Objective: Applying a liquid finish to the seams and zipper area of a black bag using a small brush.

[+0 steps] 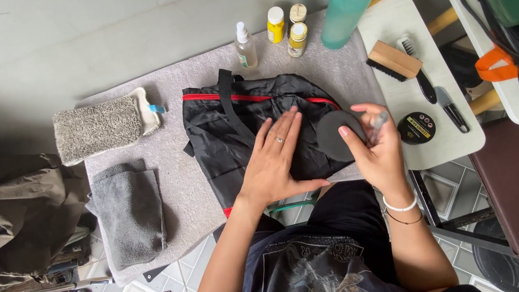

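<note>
A black bag with red trim (231, 133) lies on a grey mat (179, 189). My left hand (274, 157) rests flat on the bag, fingers spread, a ring on one finger. Just to its right, my right hand (375, 148) grips a round dark sponge pad (334, 135) together with a small grey applicator (378, 121), held over the bag's right end.
Behind the bag stand a spray bottle (246, 47), three small yellow bottles (288, 27) and a teal cup (347, 0). A white board (456, 135) carries a wooden brush (393, 60), a black brush, a round polish tin (416, 127). Grey cloths (128, 212) lie left.
</note>
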